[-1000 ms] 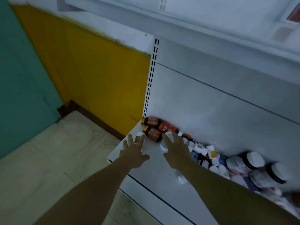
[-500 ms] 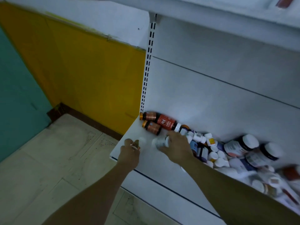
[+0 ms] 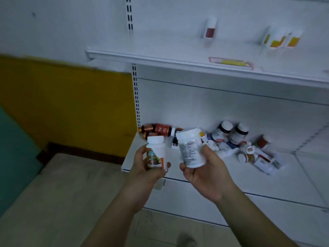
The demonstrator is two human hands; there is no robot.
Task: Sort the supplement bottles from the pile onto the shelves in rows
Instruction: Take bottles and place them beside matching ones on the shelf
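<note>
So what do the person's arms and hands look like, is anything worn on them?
Both forearms are bare, with no sleeves in view. The left hand and right hand wear no gloves, and no watch, bracelet or ring shows.

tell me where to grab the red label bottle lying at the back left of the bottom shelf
Probably best to grip the red label bottle round its labelled middle, coming down from above. It lies on its side along the back panel, so nothing fits behind it, and a brown bottle lies close in front.
</note>
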